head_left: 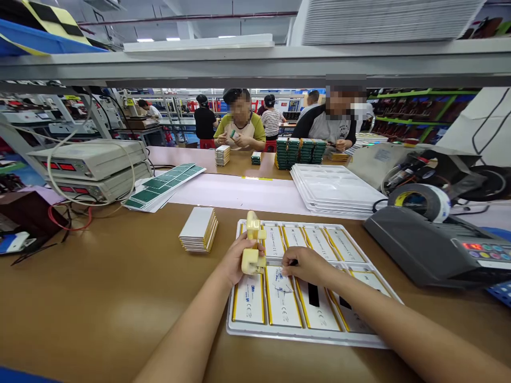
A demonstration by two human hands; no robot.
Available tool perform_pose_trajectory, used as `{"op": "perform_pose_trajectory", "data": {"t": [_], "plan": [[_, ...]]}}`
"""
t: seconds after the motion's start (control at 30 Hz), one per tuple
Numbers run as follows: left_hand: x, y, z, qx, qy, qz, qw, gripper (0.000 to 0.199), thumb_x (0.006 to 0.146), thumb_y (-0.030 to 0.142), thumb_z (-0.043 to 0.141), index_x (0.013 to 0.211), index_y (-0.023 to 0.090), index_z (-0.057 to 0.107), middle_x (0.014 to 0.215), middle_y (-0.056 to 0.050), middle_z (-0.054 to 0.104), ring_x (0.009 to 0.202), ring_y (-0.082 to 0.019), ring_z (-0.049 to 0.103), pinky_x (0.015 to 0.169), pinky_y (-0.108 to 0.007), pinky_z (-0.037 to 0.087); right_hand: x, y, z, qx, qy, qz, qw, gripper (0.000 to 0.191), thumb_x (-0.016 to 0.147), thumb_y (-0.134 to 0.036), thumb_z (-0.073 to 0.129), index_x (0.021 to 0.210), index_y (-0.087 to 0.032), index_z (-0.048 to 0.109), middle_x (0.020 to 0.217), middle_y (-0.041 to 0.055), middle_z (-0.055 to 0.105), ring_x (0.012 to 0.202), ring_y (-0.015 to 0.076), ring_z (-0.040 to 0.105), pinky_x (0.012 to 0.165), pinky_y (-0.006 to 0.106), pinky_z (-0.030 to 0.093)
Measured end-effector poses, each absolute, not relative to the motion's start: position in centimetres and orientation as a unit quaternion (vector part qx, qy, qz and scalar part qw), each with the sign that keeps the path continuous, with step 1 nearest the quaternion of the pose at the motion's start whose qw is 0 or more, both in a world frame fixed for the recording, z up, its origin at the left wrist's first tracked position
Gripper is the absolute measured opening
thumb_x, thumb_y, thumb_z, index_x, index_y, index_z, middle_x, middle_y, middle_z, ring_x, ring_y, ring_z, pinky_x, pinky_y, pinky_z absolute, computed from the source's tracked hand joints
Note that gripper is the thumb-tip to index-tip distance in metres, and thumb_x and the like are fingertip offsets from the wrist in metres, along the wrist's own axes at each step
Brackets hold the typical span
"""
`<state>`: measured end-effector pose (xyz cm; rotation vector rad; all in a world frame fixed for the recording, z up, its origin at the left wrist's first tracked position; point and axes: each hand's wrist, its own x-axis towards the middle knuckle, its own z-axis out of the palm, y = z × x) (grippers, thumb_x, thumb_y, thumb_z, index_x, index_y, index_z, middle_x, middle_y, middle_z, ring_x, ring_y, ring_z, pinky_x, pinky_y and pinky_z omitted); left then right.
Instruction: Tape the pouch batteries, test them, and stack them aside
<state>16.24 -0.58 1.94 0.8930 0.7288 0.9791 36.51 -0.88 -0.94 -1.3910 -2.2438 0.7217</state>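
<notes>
Now, in the head view, the left hand is closed firmly around the lower part of a yellow plastic fixture, whose long axis runs away from the wearer. The fixture stands over the left part of a white plastic tray on the tabletop; whether its lower end touches the contents cannot be determined. The right hand is partly closed, with thumb and forefinger pinched on a small dark item, most of which the fingers conceal. The tray holds two rows of yellow-edged pouch cells, their long axes also running front to back, roughly parallel to the fixture. A black strip lies on a cell in the near row, directly below the right hand, which is the nearer hand to it. Left of the tray stands a stack of white-faced cells; to the right is a tape dispenser, and beyond the tray lie stacked white trays.
</notes>
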Motion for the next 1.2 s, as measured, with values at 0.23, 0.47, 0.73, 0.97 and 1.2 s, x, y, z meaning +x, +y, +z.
{"op": "perform_pose_trajectory", "data": {"t": [0.23, 0.47, 0.73, 0.97, 1.2], "plan": [[15.6, 0.1, 1.8, 0.370, 0.344, 0.442, 0.741, 0.022, 0.064, 0.028, 0.060, 0.079, 0.017, 0.049, 0.070, -0.004, 0.060, 0.060, -0.016, 0.056, 0.054, -0.027, 0.042, 37.1, -0.6, -0.8, -0.441, -0.820, 0.330, 0.155, 0.006, 0.067, -0.026, 0.062, 0.066, -0.020, 0.060, 0.072, -0.0010, 0.060, 0.069, 0.0140, 0.054, 0.062, 0.023, 0.039], [15.6, 0.2, 1.4, 0.354, 0.341, 0.440, 0.751, 0.020, 0.064, 0.027, 0.059, 0.078, 0.016, 0.050, 0.070, -0.005, 0.060, 0.060, -0.015, 0.056, 0.056, -0.027, 0.043, 35.4, -1.2, -0.6, -0.450, -0.835, 0.268, 0.166, 0.006, 0.068, -0.026, 0.062, 0.066, -0.021, 0.061, 0.074, -0.0007, 0.060, 0.071, 0.0145, 0.053, 0.063, 0.024, 0.039], [15.7, 0.1, 1.4, 0.347, 0.343, 0.430, 0.759, 0.016, 0.064, 0.026, 0.056, 0.075, 0.015, 0.050, 0.065, -0.005, 0.058, 0.055, -0.014, 0.055, 0.053, -0.027, 0.043, 36.2, -0.7, -0.5, -0.424, -0.846, 0.294, 0.133, 0.007, 0.066, -0.026, 0.063, 0.064, -0.020, 0.061, 0.072, -0.0013, 0.059, 0.069, 0.0135, 0.053, 0.063, 0.023, 0.039], [15.7, 0.1, 1.5, 0.337, 0.347, 0.428, 0.763, 0.018, 0.064, 0.026, 0.056, 0.076, 0.015, 0.050, 0.065, -0.005, 0.059, 0.054, -0.015, 0.055, 0.053, -0.027, 0.043, 36.6, -0.2, -1.5, -0.446, -0.825, 0.312, 0.153, 0.011, 0.067, -0.030, 0.062, 0.067, -0.019, 0.060, 0.071, -0.0007, 0.059, 0.068, 0.0136, 0.052, 0.062, 0.024, 0.039], [15.6, 0.1, 1.6, 0.327, 0.345, 0.429, 0.768, 0.018, 0.063, 0.026, 0.057, 0.076, 0.014, 0.052, 0.063, -0.005, 0.058, 0.053, -0.015, 0.055, 0.050, -0.027, 0.042, 36.3, -1.4, -1.0, -0.452, -0.812, 0.329, 0.170, 0.008, 0.066, -0.025, 0.062, 0.065, -0.018, 0.059, 0.071, -0.0004, 0.058, 0.068, 0.0137, 0.052, 0.061, 0.023, 0.038]]}}
